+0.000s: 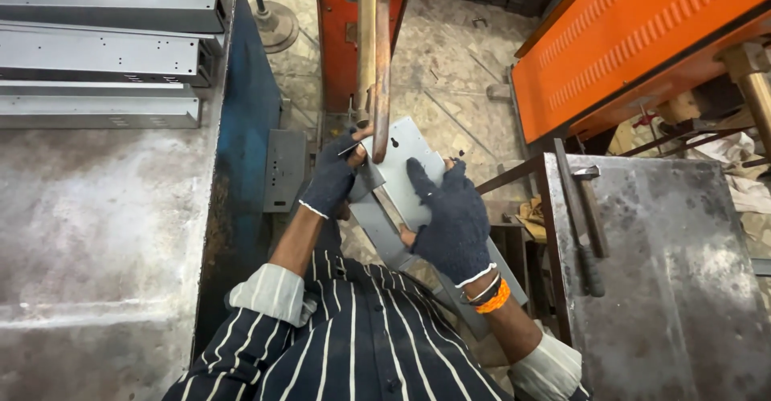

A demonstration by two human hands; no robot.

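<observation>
2 gloved hands, left hand and right hand, gripping grey sheet-metal panel (both closed on edges), steadied beneath copper electrode arms, finished channels stacked leftward.

Left steel table with three grey metal channels; right steel table with hammer.

I wear dark knitted gloves with white-edged cuffs and cut-off fingertips on my left hand and right hand, a dark shirt with thin white stripes, its sleeves rolled to pale cuffs, and orange and dark bands at my right wrist.
</observation>
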